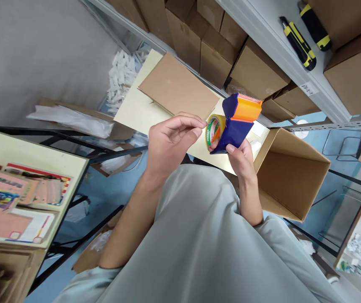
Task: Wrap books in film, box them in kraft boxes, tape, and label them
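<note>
A blue and orange tape dispenser (239, 126) with a toothed edge at its top is gripped by my right hand (242, 159), thumb over its lower side. On it sits a roll of yellow tape (209, 134) with a green and white printed core. My left hand (174, 141) is beside the roll, thumb and fingertips drawn together in a pinch near its rim. Whatever lies between those fingertips is too small to make out. Behind both hands, a flat brown cardboard piece (180, 86) lies on the pale tabletop (130, 107).
An open cardboard box (289, 176) stands right of my right hand. Brown cartons (215, 59) line the shelf behind the table. Two utility knives rest on the upper metal shelf (272, 33). Another table (68, 160) at left holds printed packages (13, 193).
</note>
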Tool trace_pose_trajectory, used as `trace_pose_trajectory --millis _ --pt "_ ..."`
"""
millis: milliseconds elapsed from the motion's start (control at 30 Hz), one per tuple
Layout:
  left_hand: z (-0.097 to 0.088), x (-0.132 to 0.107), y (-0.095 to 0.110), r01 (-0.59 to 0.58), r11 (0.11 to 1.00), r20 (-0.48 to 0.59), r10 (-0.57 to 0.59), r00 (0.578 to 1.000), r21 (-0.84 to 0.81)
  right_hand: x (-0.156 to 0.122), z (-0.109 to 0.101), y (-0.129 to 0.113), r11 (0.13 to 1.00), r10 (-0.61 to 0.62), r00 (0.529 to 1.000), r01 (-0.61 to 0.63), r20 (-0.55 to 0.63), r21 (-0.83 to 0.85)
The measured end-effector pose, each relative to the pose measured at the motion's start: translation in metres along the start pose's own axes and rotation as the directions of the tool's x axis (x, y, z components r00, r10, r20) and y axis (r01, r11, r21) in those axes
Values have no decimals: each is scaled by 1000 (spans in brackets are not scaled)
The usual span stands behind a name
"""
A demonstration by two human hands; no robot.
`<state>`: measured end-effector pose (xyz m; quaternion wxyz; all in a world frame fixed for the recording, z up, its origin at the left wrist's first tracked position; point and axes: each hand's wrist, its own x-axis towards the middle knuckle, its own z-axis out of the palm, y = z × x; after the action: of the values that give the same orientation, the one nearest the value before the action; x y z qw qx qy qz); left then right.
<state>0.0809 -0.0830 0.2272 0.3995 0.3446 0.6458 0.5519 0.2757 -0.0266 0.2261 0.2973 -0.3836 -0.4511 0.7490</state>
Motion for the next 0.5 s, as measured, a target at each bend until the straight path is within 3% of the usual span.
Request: trace_pose_trajectory --millis 233,500 --pt "-3 3 4 10 999 15 -10 1000 -37 2 2 2 1000 13 1000 -12 23 -27" --pt "-4 11 17 -37 968 34 47 998 -247 4 5 3 999 -6 1000 7 18 -38"
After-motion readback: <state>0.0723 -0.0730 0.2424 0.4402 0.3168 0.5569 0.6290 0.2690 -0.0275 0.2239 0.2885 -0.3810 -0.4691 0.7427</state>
